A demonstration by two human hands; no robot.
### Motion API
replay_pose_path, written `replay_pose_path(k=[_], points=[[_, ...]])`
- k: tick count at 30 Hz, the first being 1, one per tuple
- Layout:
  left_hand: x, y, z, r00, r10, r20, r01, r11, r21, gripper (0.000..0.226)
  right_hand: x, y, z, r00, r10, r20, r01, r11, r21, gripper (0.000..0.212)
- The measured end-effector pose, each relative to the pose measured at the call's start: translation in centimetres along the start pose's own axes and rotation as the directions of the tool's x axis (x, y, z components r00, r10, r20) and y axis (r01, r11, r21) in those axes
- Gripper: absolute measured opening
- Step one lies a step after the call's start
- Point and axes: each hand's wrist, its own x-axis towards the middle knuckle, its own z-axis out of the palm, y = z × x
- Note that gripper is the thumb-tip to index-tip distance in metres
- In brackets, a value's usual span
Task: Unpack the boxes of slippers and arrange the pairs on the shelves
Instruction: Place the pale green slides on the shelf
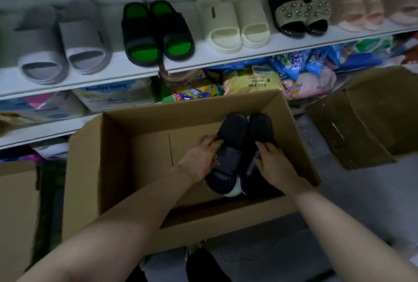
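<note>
Sitting inside the open brown cardboard box [117,168], toward its right wall: one pair of black strap slippers [235,130], side by side. The left hand [201,157] is gripping the left slipper, fingers curled over its strap; the right hand [273,164] is gripping the right slipper likewise. Beyond the box, the white shelf [214,58] is carrying grey slides [63,51], black-and-green slides [156,33], cream slides [233,21] and studded black sandals [298,10].
</note>
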Motion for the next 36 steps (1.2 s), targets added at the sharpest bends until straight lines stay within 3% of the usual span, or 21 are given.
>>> replay_pose_path(k=[5,9,16,23,25,27,29,30,33,36], points=[[3.4,0.6,3.2,0.985,-0.074,0.154,0.058,0.992,0.110,0.064,1.5,1.4,1.9,0.998,0.036,0.046,-0.038,0.998,0.055,0.058],[3.3,0.0,3.7,0.973,-0.121,0.197,0.115,0.992,0.043,0.051,1.8,2.0,1.7,0.997,0.036,0.065,-0.041,0.997,0.071,0.043],[-2.3,-3.0,2.1,0.986,-0.142,0.092,0.153,0.982,-0.115,0.031,1.5,-1.5,-0.9,0.981,-0.192,0.026,0.188,0.977,0.101,0.040],[-5.6,-5.6,2.8,0.930,-0.363,0.059,0.367,0.913,-0.177,0.030,2.4,-5.8,2.5,0.967,-0.253,0.024,0.251,0.964,0.088,0.045],[-5.9,-5.9,3.7,0.906,-0.421,0.036,0.417,0.879,-0.230,0.031,2.0,-5.9,3.5,0.950,-0.308,-0.053,0.313,0.939,0.140,0.041],[-6.1,-6.4,4.4,0.875,-0.482,0.048,0.477,0.840,-0.258,0.034,1.7,-5.7,4.2,0.916,-0.309,-0.256,0.352,0.925,0.142,0.036],[-6.2,-6.8,4.8,0.839,-0.537,0.087,0.539,0.799,-0.264,0.039,1.7,-4.9,4.4,0.892,-0.187,-0.412,0.284,0.940,0.189,0.040],[-6.2,-6.9,4.9,0.829,-0.551,0.097,0.555,0.788,-0.267,0.041,2.0,-4.3,4.4,0.903,-0.100,-0.419,0.216,0.946,0.240,0.045],[-5.8,-6.6,4.8,0.852,-0.521,0.058,0.513,0.807,-0.293,0.046,3.8,-1.9,4.3,0.972,0.081,-0.220,-0.012,0.954,0.298,0.061],[-4.2,-5.1,3.8,0.941,-0.313,-0.129,0.272,0.926,-0.263,0.053,6.1,0.6,4.5,0.997,0.068,0.029,-0.071,0.986,0.152,0.071]])
